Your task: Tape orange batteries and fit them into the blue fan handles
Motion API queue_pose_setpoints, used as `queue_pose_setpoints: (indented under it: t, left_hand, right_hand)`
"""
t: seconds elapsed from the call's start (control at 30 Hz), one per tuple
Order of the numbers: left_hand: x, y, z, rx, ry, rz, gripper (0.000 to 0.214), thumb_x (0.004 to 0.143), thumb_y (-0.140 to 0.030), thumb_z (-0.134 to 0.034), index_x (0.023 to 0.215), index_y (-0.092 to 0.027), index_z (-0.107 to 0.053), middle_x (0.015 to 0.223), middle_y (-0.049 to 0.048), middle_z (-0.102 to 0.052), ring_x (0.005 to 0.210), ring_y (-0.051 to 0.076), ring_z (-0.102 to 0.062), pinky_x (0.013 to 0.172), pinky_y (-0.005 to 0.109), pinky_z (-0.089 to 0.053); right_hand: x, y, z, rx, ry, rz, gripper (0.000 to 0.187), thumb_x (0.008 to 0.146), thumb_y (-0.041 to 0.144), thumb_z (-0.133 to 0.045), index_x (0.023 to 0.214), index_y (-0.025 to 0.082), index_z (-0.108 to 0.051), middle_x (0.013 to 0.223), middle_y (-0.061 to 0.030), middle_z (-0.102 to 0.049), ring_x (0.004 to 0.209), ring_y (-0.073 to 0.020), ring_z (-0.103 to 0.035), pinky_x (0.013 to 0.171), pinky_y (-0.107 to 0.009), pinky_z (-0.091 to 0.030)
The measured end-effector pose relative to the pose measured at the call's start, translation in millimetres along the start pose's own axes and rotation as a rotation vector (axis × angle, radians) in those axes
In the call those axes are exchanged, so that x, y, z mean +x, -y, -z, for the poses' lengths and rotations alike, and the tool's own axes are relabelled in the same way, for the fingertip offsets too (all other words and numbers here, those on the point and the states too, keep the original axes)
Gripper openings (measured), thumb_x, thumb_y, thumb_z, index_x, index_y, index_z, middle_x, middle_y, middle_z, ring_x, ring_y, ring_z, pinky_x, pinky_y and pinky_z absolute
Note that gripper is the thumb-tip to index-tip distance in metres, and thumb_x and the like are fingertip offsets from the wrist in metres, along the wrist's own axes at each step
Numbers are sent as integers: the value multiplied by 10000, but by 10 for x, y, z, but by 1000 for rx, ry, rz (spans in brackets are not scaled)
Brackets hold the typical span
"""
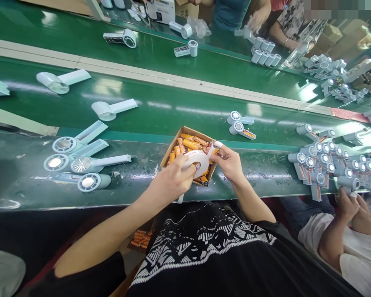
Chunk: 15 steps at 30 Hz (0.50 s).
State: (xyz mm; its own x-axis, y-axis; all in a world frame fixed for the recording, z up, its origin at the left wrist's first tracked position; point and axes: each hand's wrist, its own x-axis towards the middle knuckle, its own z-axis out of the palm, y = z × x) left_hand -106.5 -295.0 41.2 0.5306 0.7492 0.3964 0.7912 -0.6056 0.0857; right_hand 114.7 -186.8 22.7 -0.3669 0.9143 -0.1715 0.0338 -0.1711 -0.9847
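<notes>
My left hand [173,179] is closed around a white roll of tape [198,161], held just above a small cardboard box [168,154] full of orange cylindrical batteries [190,143]. My right hand [228,161] pinches the free end of the tape, pulled out to the right of the roll; one fingertip wears a white cover. Both hands hover over the near edge of the green workbench [126,181].
Pale blue handheld fan bodies [80,161] lie to the left on the bench and on the green conveyor belt [173,103]. A dense pile of fan parts [327,165] sits at right, beside a co-worker's hands [349,204]. More people work across the belt.
</notes>
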Motion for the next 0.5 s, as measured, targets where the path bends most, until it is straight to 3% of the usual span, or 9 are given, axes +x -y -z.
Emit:
queue_pose_setpoints:
  t: [0.17, 0.33, 0.4, 0.5]
  left_hand:
    - [76, 22, 72, 46, 47, -114, 274, 914, 38, -633, 1066, -125, -791, 1069, 103, -714, 1277, 322, -618, 1102, 480, -606]
    - [43, 136, 111, -83, 11, -175, 370, 903, -18, -731, 1215, -214, -769, 1102, 56, -742, 1347, 285, -553, 1142, 452, -576]
    - [15, 140, 89, -67, 17, -159, 343, 907, -36, -740, 1194, -220, -775, 1092, 59, -732, 1341, 288, -552, 1104, 432, -600]
    - [9, 64, 52, 35, 55, -96, 252, 905, 9, -689, 1067, -154, -793, 1031, 96, -702, 1276, 321, -587, 1004, 435, -641]
  right_hand:
    - [-13, 7, 181, -99, 197, -67, 525, 805, 374, -882, 1303, 246, -777, 1023, -14, -833, 1024, -225, -771, 994, -393, -617]
    - [15, 76, 337, 141, 392, -185, 655, 673, 468, -985, 1238, 195, -797, 947, -61, -836, 858, -211, -780, 825, -341, -640]
    - [-19, 97, 298, 144, 404, -169, 685, 658, 512, -983, 1229, 183, -797, 924, -66, -829, 841, -225, -774, 787, -348, -639]
    - [-102, 114, 155, -168, 266, -59, 547, 785, 454, -892, 1265, 214, -789, 824, -4, -787, 768, -194, -729, 755, -319, -616]
